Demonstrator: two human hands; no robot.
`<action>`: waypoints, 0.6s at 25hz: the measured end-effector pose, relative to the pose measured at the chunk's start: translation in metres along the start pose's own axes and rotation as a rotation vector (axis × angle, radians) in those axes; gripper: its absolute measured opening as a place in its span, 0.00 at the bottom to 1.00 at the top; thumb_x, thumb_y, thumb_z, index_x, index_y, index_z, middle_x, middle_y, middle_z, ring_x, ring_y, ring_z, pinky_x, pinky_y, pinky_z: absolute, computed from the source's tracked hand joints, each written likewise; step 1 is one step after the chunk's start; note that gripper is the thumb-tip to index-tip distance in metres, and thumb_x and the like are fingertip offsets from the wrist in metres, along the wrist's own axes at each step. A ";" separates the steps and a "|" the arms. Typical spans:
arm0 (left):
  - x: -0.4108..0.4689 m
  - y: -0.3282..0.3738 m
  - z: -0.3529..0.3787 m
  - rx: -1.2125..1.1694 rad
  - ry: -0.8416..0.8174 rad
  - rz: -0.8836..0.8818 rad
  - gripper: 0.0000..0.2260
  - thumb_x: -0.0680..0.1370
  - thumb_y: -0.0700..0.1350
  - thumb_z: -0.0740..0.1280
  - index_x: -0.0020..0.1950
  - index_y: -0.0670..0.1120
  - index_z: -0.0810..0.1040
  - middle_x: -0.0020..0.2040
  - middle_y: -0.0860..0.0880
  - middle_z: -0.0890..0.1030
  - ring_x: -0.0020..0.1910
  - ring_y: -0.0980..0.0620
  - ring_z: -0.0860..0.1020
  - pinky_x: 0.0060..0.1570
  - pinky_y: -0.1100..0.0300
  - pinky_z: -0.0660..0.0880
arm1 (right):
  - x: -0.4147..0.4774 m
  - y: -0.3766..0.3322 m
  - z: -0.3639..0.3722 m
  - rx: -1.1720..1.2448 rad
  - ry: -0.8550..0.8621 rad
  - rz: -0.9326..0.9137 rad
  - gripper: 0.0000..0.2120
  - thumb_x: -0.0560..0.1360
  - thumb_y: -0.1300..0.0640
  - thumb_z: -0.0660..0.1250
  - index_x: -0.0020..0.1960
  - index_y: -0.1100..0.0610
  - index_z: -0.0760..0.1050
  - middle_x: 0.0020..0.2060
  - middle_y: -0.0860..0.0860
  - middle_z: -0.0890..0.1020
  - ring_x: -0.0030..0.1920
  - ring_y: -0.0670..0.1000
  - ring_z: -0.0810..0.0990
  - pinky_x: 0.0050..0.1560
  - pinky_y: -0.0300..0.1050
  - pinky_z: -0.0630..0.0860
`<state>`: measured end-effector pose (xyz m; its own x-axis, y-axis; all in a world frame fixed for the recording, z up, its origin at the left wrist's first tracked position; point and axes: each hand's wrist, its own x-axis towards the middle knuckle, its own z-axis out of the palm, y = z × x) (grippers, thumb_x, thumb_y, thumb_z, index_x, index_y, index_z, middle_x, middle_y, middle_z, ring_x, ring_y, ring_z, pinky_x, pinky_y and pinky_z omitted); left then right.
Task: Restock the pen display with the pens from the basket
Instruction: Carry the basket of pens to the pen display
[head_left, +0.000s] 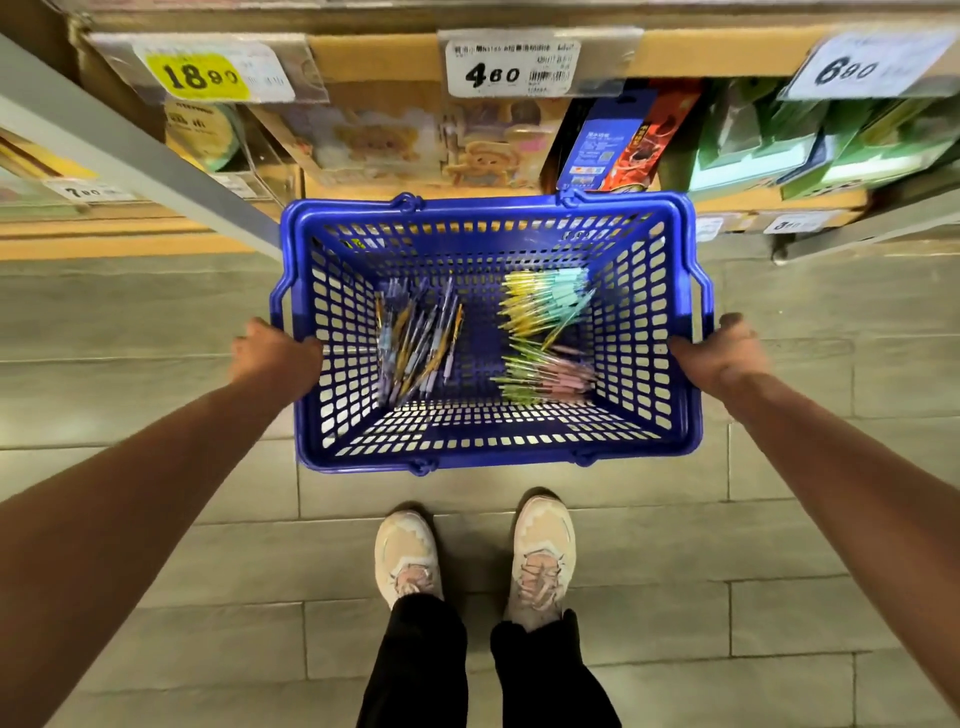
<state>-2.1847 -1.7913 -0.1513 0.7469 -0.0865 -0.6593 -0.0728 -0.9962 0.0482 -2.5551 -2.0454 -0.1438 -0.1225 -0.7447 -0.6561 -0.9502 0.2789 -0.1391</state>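
The pens are seen lying loose on the bottom of a blue perforated plastic shopping basket (488, 460), in three clusters. A purple and orange cluster (415, 348) is heaped at the left. A yellow and teal cluster (545, 306) is laid at the far right, and a green and pink cluster (545, 376) just nearer than it. The clusters on the right lie roughly side to side, while those on the left are angled towards the far wall.

The basket is held out in front of the person, over the floor, and is gripped at both short sides. The left hand (275, 358) is curled round the left rim. The right hand (722, 353) is closed on the right rim, with the thumb laid over the edge towards the inside. The basket's handles are folded down along the rim.

Beyond the basket, wood-coloured shelving (363, 57) is seen, carrying a yellow price tag (197, 75) marked 18.90, a white price tag (511, 70) marked 4.60 and another white tag (862, 67) marked 6.80. Beneath them, pastel boxes printed with cartoon bears (415, 145), blue and red hanging packs (613, 145) and green boxes (779, 150) are stocked.

Below the basket, two pale pink sneakers (408, 556) and black trouser legs (415, 665) are seen on grey floor tiles (156, 571).
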 end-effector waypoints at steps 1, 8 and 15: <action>-0.012 0.005 -0.007 0.028 0.025 0.023 0.26 0.79 0.51 0.66 0.72 0.37 0.65 0.68 0.34 0.71 0.64 0.33 0.74 0.64 0.41 0.73 | -0.010 -0.007 -0.008 -0.052 0.060 -0.061 0.31 0.75 0.48 0.70 0.72 0.61 0.65 0.67 0.60 0.72 0.63 0.63 0.76 0.65 0.55 0.73; -0.125 0.028 -0.029 -0.220 -0.190 0.335 0.10 0.81 0.45 0.61 0.45 0.44 0.78 0.44 0.41 0.83 0.46 0.40 0.81 0.44 0.53 0.75 | -0.115 -0.042 -0.025 0.058 -0.095 -0.537 0.07 0.77 0.52 0.68 0.54 0.49 0.79 0.44 0.40 0.80 0.41 0.34 0.77 0.42 0.24 0.67; -0.229 0.022 -0.025 -0.661 -0.538 0.211 0.07 0.84 0.43 0.62 0.51 0.46 0.79 0.44 0.45 0.85 0.43 0.49 0.82 0.50 0.50 0.79 | -0.204 -0.015 -0.004 0.145 -0.354 -0.475 0.04 0.76 0.51 0.70 0.46 0.44 0.76 0.41 0.36 0.81 0.40 0.27 0.78 0.38 0.21 0.68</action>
<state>-2.3412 -1.7937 0.0198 0.3359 -0.4182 -0.8440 0.3480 -0.7775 0.5238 -2.5174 -1.8997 -0.0048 0.4316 -0.5677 -0.7010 -0.8258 0.0641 -0.5603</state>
